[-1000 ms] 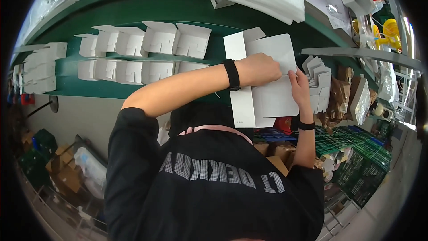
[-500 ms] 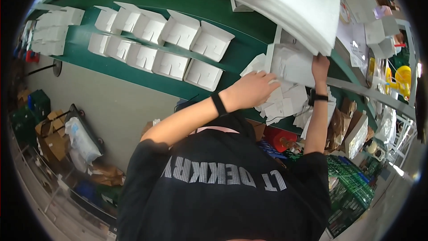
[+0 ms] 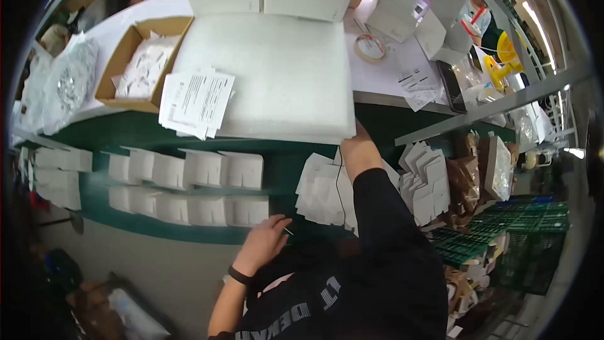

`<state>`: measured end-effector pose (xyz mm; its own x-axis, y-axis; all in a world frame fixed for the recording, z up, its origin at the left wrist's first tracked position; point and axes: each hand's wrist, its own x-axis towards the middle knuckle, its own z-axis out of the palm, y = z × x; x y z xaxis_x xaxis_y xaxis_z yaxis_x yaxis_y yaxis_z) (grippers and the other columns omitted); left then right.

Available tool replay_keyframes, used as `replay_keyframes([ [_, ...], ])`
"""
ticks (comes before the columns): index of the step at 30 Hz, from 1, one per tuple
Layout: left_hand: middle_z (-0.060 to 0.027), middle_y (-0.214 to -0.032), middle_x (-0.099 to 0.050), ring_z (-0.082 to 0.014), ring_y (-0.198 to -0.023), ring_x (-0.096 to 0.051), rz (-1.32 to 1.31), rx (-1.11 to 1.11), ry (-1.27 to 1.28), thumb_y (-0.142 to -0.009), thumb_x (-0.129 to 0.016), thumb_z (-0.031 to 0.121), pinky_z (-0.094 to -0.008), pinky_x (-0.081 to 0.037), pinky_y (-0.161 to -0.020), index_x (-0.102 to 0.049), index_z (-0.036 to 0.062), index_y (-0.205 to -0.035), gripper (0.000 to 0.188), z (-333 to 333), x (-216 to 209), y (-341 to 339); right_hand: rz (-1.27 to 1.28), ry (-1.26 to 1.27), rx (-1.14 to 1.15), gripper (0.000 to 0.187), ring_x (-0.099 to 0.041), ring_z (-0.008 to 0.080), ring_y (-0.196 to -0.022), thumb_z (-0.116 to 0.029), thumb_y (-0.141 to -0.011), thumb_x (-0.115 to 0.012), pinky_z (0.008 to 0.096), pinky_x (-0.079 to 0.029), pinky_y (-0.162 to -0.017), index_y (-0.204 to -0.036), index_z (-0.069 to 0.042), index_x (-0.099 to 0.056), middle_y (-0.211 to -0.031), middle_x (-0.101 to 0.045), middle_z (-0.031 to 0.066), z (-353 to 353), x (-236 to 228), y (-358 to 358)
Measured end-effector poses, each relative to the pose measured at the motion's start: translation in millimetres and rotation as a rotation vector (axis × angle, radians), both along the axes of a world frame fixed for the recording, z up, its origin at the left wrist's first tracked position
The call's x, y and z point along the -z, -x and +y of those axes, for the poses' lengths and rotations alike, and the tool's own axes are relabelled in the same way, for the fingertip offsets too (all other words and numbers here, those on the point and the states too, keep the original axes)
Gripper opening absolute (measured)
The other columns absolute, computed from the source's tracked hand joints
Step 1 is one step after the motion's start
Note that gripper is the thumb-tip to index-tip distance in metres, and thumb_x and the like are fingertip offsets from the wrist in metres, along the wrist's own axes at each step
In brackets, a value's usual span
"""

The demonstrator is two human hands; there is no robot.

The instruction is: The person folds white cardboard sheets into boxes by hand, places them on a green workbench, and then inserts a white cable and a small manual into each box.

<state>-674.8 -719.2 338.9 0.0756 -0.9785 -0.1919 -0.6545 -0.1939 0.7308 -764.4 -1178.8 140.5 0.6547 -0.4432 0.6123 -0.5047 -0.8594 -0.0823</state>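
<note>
Shows left hand (image 3: 264, 241) shifted leftward, loosely spread beside open white cartons (image 3: 247, 211) formed in two rows on green bench (image 3: 283, 165); right hand (image 3: 357, 143) partly beneath foam sheets (image 3: 283, 75), grip indeterminable; apparently leaves white card pile (image 3: 316, 190) unformed.

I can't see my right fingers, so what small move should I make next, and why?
I'd probably ease your right hand back toward you until its fingers show. The white sheet stack hides them at its front right corner, so I can't tell what they hold. Your left hand looks empty beside the open white boxes.
</note>
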Motion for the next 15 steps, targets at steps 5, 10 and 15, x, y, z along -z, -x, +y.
replay_keyframes([
  [5, -0.0144, -0.137, -0.063, -0.0381, -0.117, -0.066, 0.099, 0.143, 0.138, -0.093, -0.07, 0.012, -0.0452, -0.055, -0.1, -0.062, 0.0088, -0.137, 0.044, -40.5, -75.3, -5.3, 0.024, 0.108, -0.082, 0.045, -0.064, 0.0398, -0.12, -0.035, -0.104, -0.054, 0.0484, -0.047, -0.109, -0.132, -0.001, -0.065, -0.122, -0.072, 0.0212, -41.8, -56.4, 36.0],
  [10, -0.0133, -0.116, -0.074, -0.0295, -0.108, -0.071, 0.151, 0.021, 0.356, -0.089, -0.068, 0.001, -0.037, -0.056, -0.093, -0.073, 0.0045, -0.117, 0.029, -42.7, -245.5, -60.9, 0.98, -1.242, -0.428, 0.031, -0.074, 0.0231, -0.089, -0.028, -0.102, -0.064, 0.0348, -0.057, -0.079, -0.121, -0.004, -0.071, -0.1, -0.077, 0.0119, 82.5, -278.5, 115.2],
  [15, -0.0209, -0.122, -0.073, -0.032, -0.116, -0.069, -0.191, -0.199, 0.683, -0.098, -0.063, 0.02, -0.0402, -0.051, -0.103, -0.064, -0.0043, -0.128, 0.039, -174.3, -302.8, -149.5, 0.319, -0.977, -0.225, 0.024, -0.069, 0.0158, -0.073, -0.023, -0.102, -0.068, 0.0297, -0.055, -0.07, -0.107, 0.001, -0.069, -0.083, -0.073, 0.0092, 88.1, -436.2, 182.9],
])
